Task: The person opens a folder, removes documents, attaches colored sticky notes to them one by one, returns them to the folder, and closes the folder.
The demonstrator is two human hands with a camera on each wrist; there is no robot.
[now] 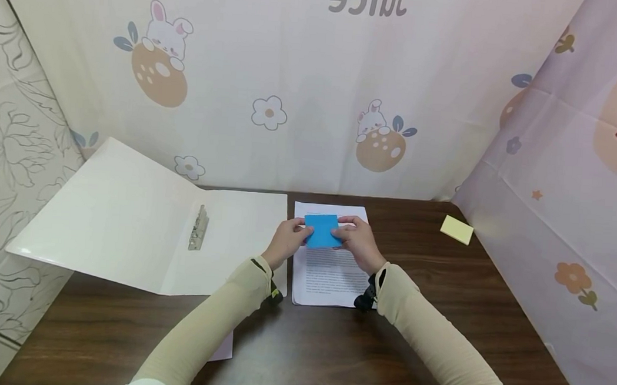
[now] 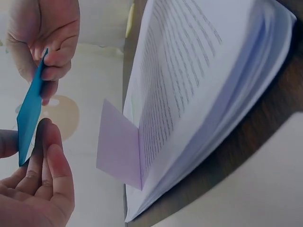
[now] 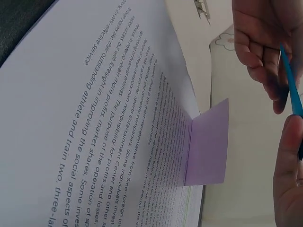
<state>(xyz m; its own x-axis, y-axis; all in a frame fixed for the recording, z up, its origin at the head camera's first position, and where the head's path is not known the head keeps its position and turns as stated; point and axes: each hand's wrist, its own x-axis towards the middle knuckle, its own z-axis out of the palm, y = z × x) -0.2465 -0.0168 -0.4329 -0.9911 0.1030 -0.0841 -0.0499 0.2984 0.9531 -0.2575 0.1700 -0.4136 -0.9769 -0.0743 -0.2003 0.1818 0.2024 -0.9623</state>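
A blue sticky note (image 1: 321, 231) is held up flat between both hands, above a stack of printed paper (image 1: 329, 282). At its left edge my left hand (image 1: 286, 239) pinches it between thumb and fingers. My right hand (image 1: 359, 243) pinches the opposite edge the same way. Seen from the left wrist, the blue note (image 2: 31, 111) is nearly edge-on and apart from the page. A purple sticky note (image 2: 119, 145) sticks up from the top sheet in both wrist views; the head view does not show it behind the hands.
An open white binder (image 1: 237, 223) with a metal clip (image 1: 198, 228) lies to the left, its cover raised. A yellow sticky pad (image 1: 457, 230) is at the far right. Part of a lilac piece (image 1: 223, 350) shows beneath the left sleeve. Patterned curtains (image 1: 311, 151) border the dark table (image 1: 416, 340).
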